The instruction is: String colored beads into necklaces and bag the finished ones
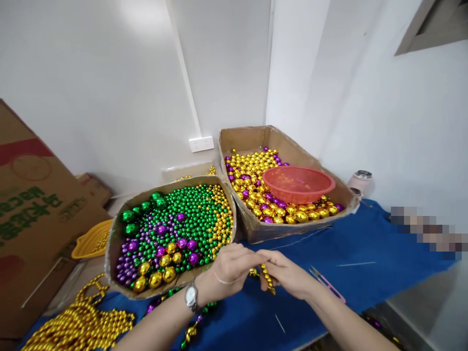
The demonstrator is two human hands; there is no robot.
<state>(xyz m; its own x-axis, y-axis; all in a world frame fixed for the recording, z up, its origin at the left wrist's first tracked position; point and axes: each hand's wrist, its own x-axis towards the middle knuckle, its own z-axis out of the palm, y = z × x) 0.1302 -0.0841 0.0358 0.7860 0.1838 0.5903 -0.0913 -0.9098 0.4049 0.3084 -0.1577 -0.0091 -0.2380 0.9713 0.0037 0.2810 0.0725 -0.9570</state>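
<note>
My left hand, with a watch on its wrist, meets my right hand at the fingertips over the blue cloth. A short string of gold beads hangs from my right hand's closed fingers. The left fingers are pinched beside it, and what they grip is hidden. Next to them shows a larger gold bead. Below my left forearm lies a strand of green, purple and gold beads, partly covered by the arm. Pink-handled scissors rest right of my right hand.
A cardboard box of green, purple and gold beads stands left. Behind it to the right, another box holds gold and purple beads and a red basket. Gold bead strands are piled front left. A bottle stands back right.
</note>
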